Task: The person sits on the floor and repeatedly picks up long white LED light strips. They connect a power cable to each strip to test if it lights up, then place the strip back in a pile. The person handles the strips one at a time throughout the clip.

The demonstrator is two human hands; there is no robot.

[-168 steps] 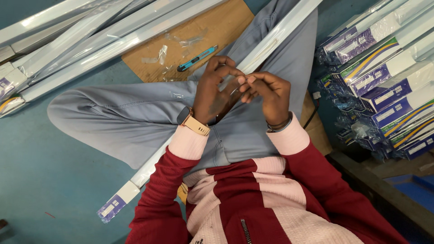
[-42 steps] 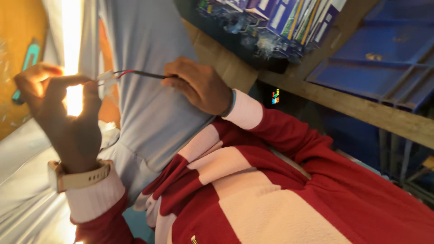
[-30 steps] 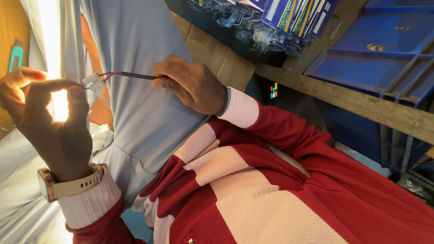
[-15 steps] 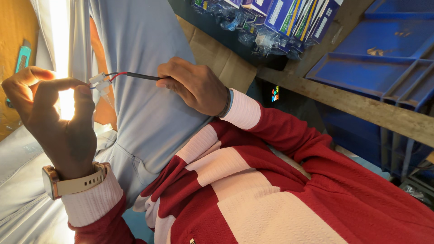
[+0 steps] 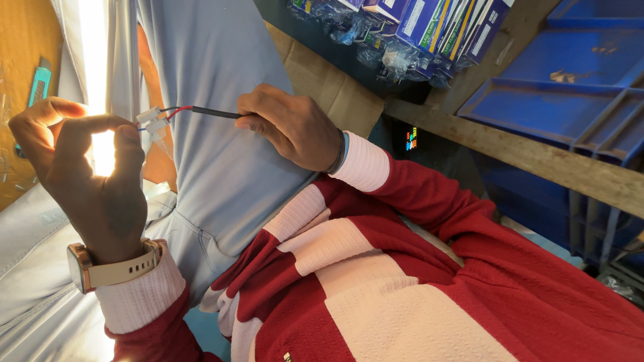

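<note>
Here the left hand [image 5: 84, 177] is up at the left of the scene, thumb & forefinger curled into a ring and pinched shut on the end of a lit tube light [image 5: 94, 74], which glows bright white through the gap betw. the fingers. The tube runs away up toward the far left edge. A small white connector [image 5: 151, 121] sits right at the fingertips of that hand, touching them; whether the fingers grip the connector itself or just the tube end, can't tell.

From the connector a red & black wire pair goes into a black cable [image 5: 211, 112], running right to the right hand [image 5: 292, 127]. That hand's fingers are closed round the cable, thumb & forefinger nipping it near its end, rest of the fingers folded under. So the cable is stretched betw. both hands, about level, over the grey-blue trousers [image 5: 215, 100] in the lap.

Left wrist has a beige-strapped watch [image 5: 111, 268]; right wrist a dark band. Sleeves are red & cream striped knit.

Far right: boxed goods w/ blue ends [image 5: 429, 27] stacked on a shelf, blue plastic trays [image 5: 570, 87] beside them, a wooden plank [image 5: 523, 154] below. Far left: a teal cutter [image 5: 38, 86] lies on brown cardboard [image 5: 23, 40].
</note>
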